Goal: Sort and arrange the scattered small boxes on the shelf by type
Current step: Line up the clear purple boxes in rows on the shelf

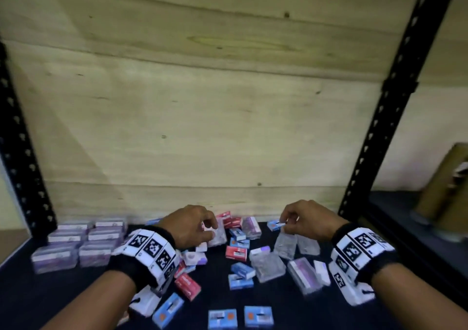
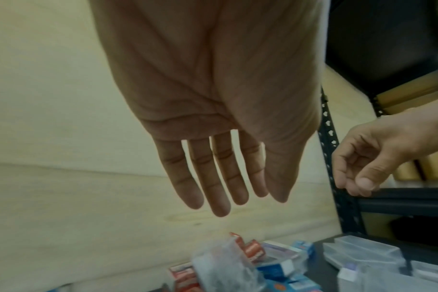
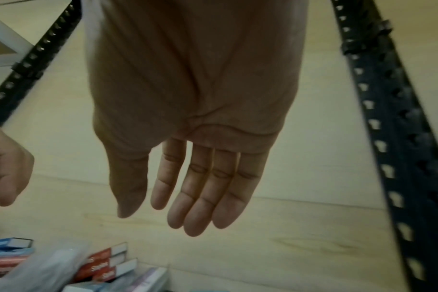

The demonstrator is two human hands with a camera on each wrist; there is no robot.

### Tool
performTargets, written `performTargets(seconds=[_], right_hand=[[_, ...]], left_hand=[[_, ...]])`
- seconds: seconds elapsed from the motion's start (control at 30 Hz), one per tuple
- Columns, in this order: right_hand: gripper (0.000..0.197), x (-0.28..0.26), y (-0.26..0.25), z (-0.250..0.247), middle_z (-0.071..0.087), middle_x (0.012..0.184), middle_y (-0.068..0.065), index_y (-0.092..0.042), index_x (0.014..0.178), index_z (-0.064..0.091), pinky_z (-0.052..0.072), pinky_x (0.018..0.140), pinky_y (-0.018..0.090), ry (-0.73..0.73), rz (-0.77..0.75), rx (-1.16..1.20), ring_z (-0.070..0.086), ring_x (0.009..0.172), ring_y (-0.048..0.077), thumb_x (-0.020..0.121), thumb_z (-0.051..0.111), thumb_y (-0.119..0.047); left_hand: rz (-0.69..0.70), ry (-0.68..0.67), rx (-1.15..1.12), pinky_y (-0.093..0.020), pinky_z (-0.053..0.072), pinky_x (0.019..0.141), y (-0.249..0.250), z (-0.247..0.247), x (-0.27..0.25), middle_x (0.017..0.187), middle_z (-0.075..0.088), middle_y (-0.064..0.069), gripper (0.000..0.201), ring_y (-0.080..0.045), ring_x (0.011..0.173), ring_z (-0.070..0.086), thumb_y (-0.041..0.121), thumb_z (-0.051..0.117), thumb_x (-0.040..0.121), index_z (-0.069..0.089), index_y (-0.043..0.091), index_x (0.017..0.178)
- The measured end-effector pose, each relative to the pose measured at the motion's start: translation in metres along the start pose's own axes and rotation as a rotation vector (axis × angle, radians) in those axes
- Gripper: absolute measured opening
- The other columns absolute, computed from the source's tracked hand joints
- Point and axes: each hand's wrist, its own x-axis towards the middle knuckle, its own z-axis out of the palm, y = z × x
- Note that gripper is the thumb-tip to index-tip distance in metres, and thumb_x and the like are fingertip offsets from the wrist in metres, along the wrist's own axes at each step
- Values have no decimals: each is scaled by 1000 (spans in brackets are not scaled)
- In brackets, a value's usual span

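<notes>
A: Nearest, on the dark shelf [image 1: 278, 304]?
B: Two blue boxes [image 1: 240, 317] side by side; beyond, scattered red boxes [image 1: 236, 252] and clear boxes [image 1: 267, 264].
A: Further in?
B: Left hand [image 1: 188, 224] and right hand [image 1: 307, 219] above the pile, fingers loose, holding nothing.
A: Far left?
B: Purple boxes [image 1: 78, 243] stacked in rows near the wooden back panel [image 1: 202, 102].
</notes>
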Motion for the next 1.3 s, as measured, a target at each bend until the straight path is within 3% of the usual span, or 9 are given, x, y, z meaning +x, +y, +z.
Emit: performTargets(seconds=[0.1, 0.23, 0.37, 0.53, 0.63, 0.77, 1.03, 1.2, 1.3], right_hand=[[11, -11, 26, -1, 65, 87, -13, -33, 92, 66, 49, 79, 21, 0, 44, 33, 63, 85, 8, 83, 74, -34], [24, -17, 56, 7, 62, 90, -13, -27, 106, 69, 49, 83, 20, -32, 103, 50, 62, 89, 8, 84, 73, -36], [32, -20, 74, 24, 64, 95, -12, -31, 107, 66, 48, 80, 19, -129, 138, 89, 64, 93, 9, 79, 75, -44], [61, -23, 77, 44, 60, 124, -6, -28, 126, 57, 48, 98, 29, -256, 127, 106, 59, 112, 12, 75, 77, -55], [73, -24, 73, 51, 57, 131, -4, -24, 136, 51, 46, 99, 28, -300, 116, 122, 56, 116, 12, 75, 78, -53], [75, -21, 69, 56, 59, 120, -9, -24, 130, 57, 50, 95, 31, -342, 116, 104, 59, 107, 11, 69, 77, -63], [60, -19, 60, 59, 59, 109, -10, -28, 110, 53, 47, 78, 27, -344, 147, 92, 57, 98, 11, 66, 82, -57], [55, -21, 61, 60, 61, 108, -9, -28, 109, 53, 50, 82, 30, -343, 138, 128, 59, 97, 11, 68, 84, -50], [50, -24, 64, 54, 62, 105, -8, -28, 107, 55, 50, 82, 29, -316, 125, 168, 59, 93, 11, 71, 83, -47]], left_hand=[[47, -44, 23, -22, 45, 79, 27, 11, 19, 103, 55, 12, 23, -8, 94, 59, 38, 59, 91, 65, 29, 112], [93, -104, 29, -23, 46, 82, 57, 33, 42, 113, 63, 6, 25, -8, 93, 57, 38, 60, 90, 66, 28, 112], [119, -170, 45, -25, 46, 82, 78, 55, 56, 113, 62, 5, 30, -10, 95, 55, 42, 64, 87, 65, 26, 112], [86, -256, 128, -32, 48, 90, 87, 75, 69, 120, 56, 1, 45, -18, 106, 55, 48, 68, 81, 60, 25, 119], [77, -272, 196, -37, 48, 93, 92, 80, 71, 123, 52, 3, 56, -19, 111, 53, 56, 68, 78, 57, 24, 123], [53, -303, 267, -39, 49, 89, 103, 83, 73, 126, 49, 2, 71, -22, 111, 53, 63, 70, 72, 54, 20, 127], [81, -328, 304, -42, 50, 90, 115, 83, 71, 124, 48, -2, 64, -25, 110, 53, 43, 76, 77, 53, 17, 131], [90, -333, 239, -41, 48, 95, 114, 87, 69, 127, 55, -4, 62, -26, 114, 53, 36, 77, 79, 51, 20, 133], [110, -349, 162, -34, 47, 91, 113, 84, 70, 124, 58, -2, 57, -22, 111, 55, 33, 75, 79, 54, 24, 131]])
